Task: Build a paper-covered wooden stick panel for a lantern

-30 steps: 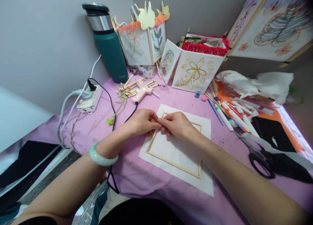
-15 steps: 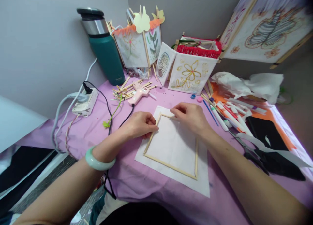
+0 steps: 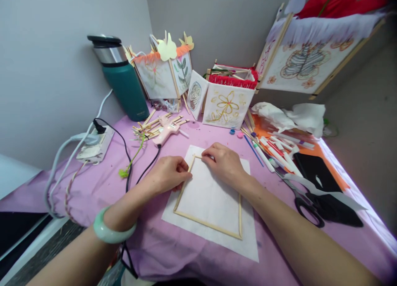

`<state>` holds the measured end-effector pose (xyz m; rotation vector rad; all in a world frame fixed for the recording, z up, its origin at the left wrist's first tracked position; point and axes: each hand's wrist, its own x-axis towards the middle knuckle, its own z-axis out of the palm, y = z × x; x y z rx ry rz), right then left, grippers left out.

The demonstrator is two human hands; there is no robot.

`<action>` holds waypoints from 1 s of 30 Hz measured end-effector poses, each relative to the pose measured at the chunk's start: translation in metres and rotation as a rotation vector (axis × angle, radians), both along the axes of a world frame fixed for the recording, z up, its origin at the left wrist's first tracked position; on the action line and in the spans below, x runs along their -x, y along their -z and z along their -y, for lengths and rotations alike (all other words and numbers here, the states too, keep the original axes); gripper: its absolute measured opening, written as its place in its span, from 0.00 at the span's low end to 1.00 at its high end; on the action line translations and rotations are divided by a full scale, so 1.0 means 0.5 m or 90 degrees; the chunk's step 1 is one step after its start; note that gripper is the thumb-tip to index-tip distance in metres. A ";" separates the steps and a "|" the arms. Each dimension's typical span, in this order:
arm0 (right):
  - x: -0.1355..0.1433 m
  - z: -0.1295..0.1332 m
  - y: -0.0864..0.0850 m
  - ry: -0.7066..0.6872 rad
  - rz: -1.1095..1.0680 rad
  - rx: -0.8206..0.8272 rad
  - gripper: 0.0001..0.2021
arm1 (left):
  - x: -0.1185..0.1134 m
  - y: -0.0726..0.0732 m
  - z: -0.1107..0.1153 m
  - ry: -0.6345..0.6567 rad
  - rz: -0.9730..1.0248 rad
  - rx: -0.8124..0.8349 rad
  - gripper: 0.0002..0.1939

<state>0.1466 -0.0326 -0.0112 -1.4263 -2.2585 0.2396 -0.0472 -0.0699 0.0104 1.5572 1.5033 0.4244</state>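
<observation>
A rectangular frame of thin wooden sticks (image 3: 207,225) lies on a sheet of white paper or cloth (image 3: 206,195). My left hand (image 3: 170,174), a pale green bangle (image 3: 107,228) on its wrist, pinches the frame's left stick near the upper part. With thumb and fingers together, my right hand (image 3: 225,164) grips the top stick close to the upper left corner. That hand and its forearm hide most of the top stick and the upper right corner. A pink hot glue gun (image 3: 166,132) rests beyond my left hand, among several short sticks (image 3: 147,128).
Behind stand a teal bottle (image 3: 125,87) and decorated lanterns (image 3: 228,106). On the right are markers (image 3: 262,155), scissors (image 3: 299,195) and a black flat object (image 3: 318,170). A power strip (image 3: 96,145) with cords sits left. A purple cloth (image 3: 102,186) covers the table.
The camera view has shifted, so the scene sits lower and further left. My right fingertips have come slightly nearer the frame's upper left corner. My left hand keeps its hold.
</observation>
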 end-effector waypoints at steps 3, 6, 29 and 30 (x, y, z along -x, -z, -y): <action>0.002 0.002 0.003 0.001 0.007 -0.011 0.06 | -0.003 0.001 0.001 0.007 -0.027 -0.023 0.04; 0.001 0.001 0.006 -0.006 0.009 -0.024 0.06 | -0.005 -0.001 0.004 0.010 -0.049 -0.041 0.04; 0.000 -0.001 0.013 -0.023 0.007 -0.046 0.06 | -0.013 -0.005 0.025 -0.009 -0.228 -0.181 0.10; 0.001 0.000 0.012 -0.022 0.009 -0.046 0.06 | -0.015 -0.006 0.026 -0.012 -0.241 -0.190 0.10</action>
